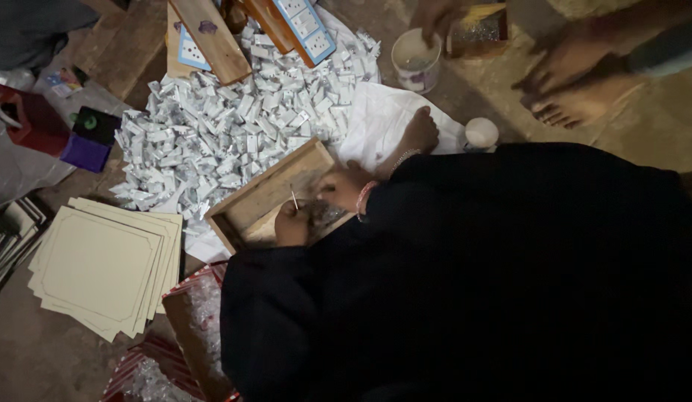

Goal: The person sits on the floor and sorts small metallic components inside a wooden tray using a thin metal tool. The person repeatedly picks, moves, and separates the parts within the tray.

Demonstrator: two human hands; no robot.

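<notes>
**A:** So what am I seeing at my hands here? Pretty dark.

**B:** My left hand point(292, 223) is clenched around a thin pale stick point(294, 199), tip pointing up, right over the shallow wooden tray point(265, 195). My right hand point(338, 186) sits just beside it on the tray's edge; can't tell if those fingers grip anything, but it looks like it's steadying the tray so it doesn't slide on the floor.

**A:** And that white pile?

**B:** Heap of small white pieces point(227, 126) just beyond the fingers, close for reaching. Cream cards point(100, 264) stacked well off to the left. Someone else's hand is at a white cup point(415, 63) further out.
</notes>
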